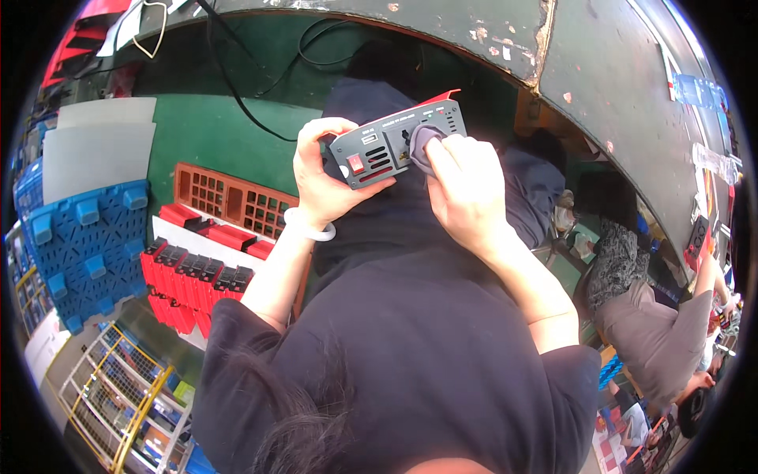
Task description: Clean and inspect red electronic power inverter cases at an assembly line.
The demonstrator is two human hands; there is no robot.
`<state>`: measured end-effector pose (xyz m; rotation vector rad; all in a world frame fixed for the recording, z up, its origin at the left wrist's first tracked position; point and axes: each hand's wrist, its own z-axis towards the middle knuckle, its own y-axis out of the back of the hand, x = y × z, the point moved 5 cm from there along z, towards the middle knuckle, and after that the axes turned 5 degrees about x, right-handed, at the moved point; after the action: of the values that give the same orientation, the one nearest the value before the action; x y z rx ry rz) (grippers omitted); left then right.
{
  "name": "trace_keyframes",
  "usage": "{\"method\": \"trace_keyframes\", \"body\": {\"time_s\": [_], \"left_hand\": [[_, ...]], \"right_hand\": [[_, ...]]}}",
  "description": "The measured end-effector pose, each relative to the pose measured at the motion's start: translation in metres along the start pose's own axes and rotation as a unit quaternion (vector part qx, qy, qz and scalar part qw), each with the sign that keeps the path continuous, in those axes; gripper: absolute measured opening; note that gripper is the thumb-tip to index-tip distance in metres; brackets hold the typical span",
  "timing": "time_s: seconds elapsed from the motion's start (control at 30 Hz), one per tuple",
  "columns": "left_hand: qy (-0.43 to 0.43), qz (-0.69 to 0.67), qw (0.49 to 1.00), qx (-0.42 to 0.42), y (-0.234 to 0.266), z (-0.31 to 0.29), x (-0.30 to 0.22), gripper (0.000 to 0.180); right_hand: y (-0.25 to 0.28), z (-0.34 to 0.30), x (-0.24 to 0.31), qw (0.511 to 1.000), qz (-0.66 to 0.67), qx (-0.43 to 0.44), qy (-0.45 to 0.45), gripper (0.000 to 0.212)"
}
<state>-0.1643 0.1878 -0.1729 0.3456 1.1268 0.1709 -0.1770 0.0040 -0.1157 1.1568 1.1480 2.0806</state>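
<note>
A power inverter (380,146) with a dark grey end panel and a red top edge is held up over my lap. The panel carries a red rocker switch, a USB port, vent slots and a socket. Around its left end, my left hand (320,189) is closed, with the thumb under the lower edge. Pinched in my right hand (471,189) is a crumpled grey cloth (424,146), which lies against the panel at the socket and partly covers it. A white band circles my left wrist.
To my left, several red-and-black units (193,276) sit by a brown slotted crate (237,199). A blue plastic pallet (91,253) stands farther left. The worn dark green workbench (608,103) curves ahead, with black cables (225,75) hanging near it. Another person (655,332) works at right.
</note>
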Motion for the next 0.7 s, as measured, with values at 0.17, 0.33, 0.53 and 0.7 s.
{"method": "trace_keyframes", "body": {"time_s": [0.17,0.33,0.53,0.7], "left_hand": [[-0.014,0.013,1.000,0.019,-0.007,0.004,-0.010,0.079],[-0.009,0.031,0.999,-0.023,-0.005,0.008,-0.007,0.076],[-0.019,0.022,0.999,-0.021,-0.005,0.014,-0.014,0.076],[0.009,0.023,1.000,-0.013,-0.002,0.009,-0.004,0.073]], "right_hand": [[-0.006,0.015,0.019,0.996,0.049,0.061,0.040,0.041],[0.002,0.023,0.012,0.986,0.157,0.027,0.043,0.037],[-0.004,0.019,0.008,0.995,0.077,0.039,0.043,0.034],[-0.005,0.006,0.035,0.996,0.005,0.052,0.075,0.035]]}}
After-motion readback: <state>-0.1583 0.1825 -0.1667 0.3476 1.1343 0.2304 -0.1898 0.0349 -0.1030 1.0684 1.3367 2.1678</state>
